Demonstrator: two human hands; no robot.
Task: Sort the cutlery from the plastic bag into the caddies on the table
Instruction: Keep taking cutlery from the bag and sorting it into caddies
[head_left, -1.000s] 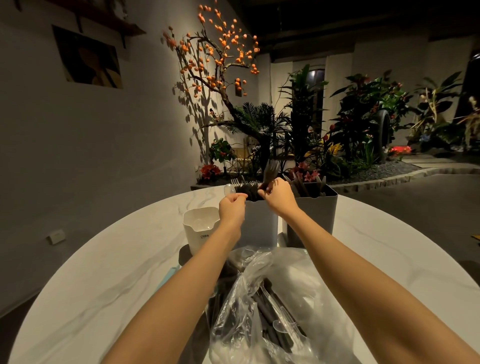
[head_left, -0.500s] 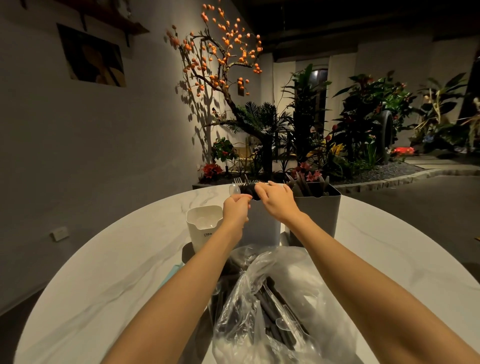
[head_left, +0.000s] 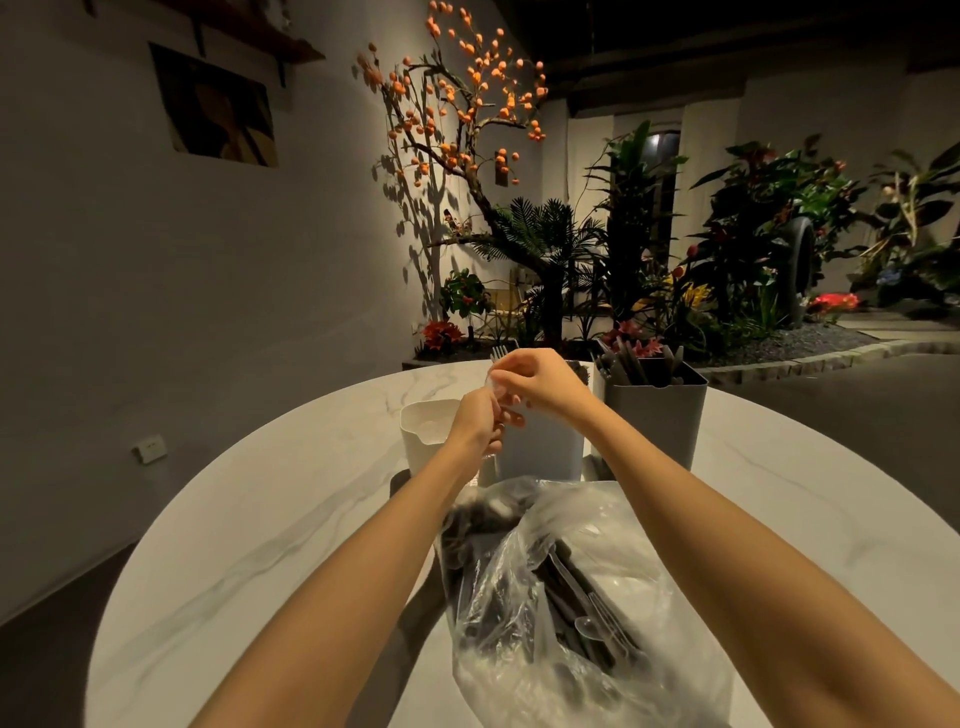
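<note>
Both hands meet mid-frame over the caddies, w/ clear cutlery between them.

I read left hand (head_left: 475, 423) curled on a clear spoon (head_left: 492, 387), right hand (head_left: 540, 382) pinching its top, prob. to separate pcs before dropping. White caddy (head_left: 423, 434) just left; plastic bag (head_left: 571, 597) at bottom centre, cutlery left inside.

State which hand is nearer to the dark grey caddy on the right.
Right. The right hand is up beside the dark grey caddy, just to its left. The left hand sits farther left, in front of the white caddy.
</note>
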